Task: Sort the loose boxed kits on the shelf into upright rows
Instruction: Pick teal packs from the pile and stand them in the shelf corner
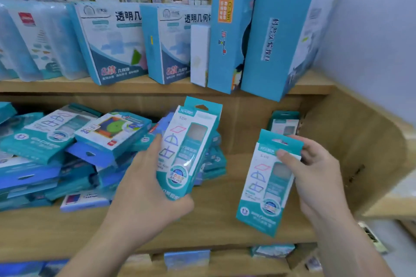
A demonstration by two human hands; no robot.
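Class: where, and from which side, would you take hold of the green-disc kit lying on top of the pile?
Probably from above, thumb and fingers across opposite side edges of the green-disc kit: it lies face up on top of the pile, nothing covers it, and its edges stand clear.

My left hand (pixel 144 189) holds a teal and white cardboard kit box (pixel 189 148), tilted, above the brown wooden shelf (pixel 213 222). My right hand (pixel 315 177) pinches the top of a second teal and white box (pixel 265 191), held upright. A messy pile of teal boxes (pixel 56 148) lies on the left. Another small teal box (pixel 284 122) stands in the back corner.
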